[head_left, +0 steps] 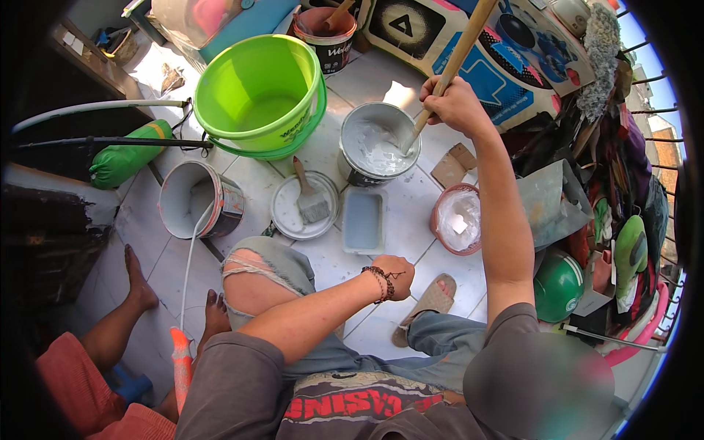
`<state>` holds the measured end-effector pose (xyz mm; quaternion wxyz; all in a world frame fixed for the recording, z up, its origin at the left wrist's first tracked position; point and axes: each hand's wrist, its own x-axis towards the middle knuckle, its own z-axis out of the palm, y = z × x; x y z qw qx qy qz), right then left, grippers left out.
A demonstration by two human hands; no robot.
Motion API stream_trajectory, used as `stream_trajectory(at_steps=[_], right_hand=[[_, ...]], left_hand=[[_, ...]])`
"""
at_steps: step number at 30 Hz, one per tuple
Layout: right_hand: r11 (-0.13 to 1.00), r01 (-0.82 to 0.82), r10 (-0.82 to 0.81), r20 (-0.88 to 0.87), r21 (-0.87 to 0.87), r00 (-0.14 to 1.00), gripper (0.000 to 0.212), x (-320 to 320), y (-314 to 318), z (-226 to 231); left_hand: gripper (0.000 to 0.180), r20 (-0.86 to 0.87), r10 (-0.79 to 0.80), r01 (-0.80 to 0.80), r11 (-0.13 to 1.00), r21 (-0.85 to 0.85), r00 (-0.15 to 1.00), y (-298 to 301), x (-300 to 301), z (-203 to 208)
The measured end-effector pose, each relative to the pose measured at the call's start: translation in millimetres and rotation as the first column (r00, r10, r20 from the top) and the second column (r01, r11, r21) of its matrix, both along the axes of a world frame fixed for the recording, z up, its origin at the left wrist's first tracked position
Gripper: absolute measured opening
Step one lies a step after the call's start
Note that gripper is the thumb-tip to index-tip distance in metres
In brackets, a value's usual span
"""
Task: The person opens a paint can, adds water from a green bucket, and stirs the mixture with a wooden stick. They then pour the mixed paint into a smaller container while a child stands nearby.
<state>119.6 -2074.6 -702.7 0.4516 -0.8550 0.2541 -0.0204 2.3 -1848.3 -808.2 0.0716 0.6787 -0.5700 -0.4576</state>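
Observation:
My right hand [454,108] is closed around a long wooden stick [465,48]. The stick's lower end stands in white paint [372,139] inside a grey-rimmed bucket [355,166]. My left forearm lies across my raised knee, and my left hand [396,278], a dark beaded bracelet at its wrist, is curled with no object showing in it. Just beyond that hand sits a shallow rectangular tray [383,220]. Beside the tray, a flat paintbrush [314,202] rests on a round lid [282,209]. A small reddish-brown tub [440,227] lined with clear plastic stands to the right.
A green basin [220,88] and a tilted paint bucket [176,183], with an orange-handled rod [180,359] leaning in it, stand left. Another person's bare legs [110,330] are at lower left. Printed boxes [411,26], a grey sheet [550,202] and a green helmet [559,286] crowd the right.

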Motion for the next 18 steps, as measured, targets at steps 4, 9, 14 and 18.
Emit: stream_trajectory(at_steps=[4,9,14,18], right_hand=[[0.906,-0.253,0.221,0.129,0.34,0.967,0.007,1,6,-13],[0.994,-0.109,0.105,0.223,0.006,0.969,0.01,12,-4,-29],[0.994,-0.097,0.098,-0.003,0.057,0.995,0.01,0,7,3],[0.919,-0.191,0.105,0.252,0.345,0.962,0.006,11,9,-27]], left_hand=[[0.036,0.0,-0.013,0.013,1.0,-0.013,1.0,-5,-4,-2],[0.035,0.01,-0.009,0.009,1.0,-0.005,1.0,-4,-4,1],[0.026,-0.002,-0.019,0.019,1.0,0.016,1.0,-1,3,7],[0.026,-0.003,-0.028,0.028,1.0,0.008,1.0,-2,2,10]])
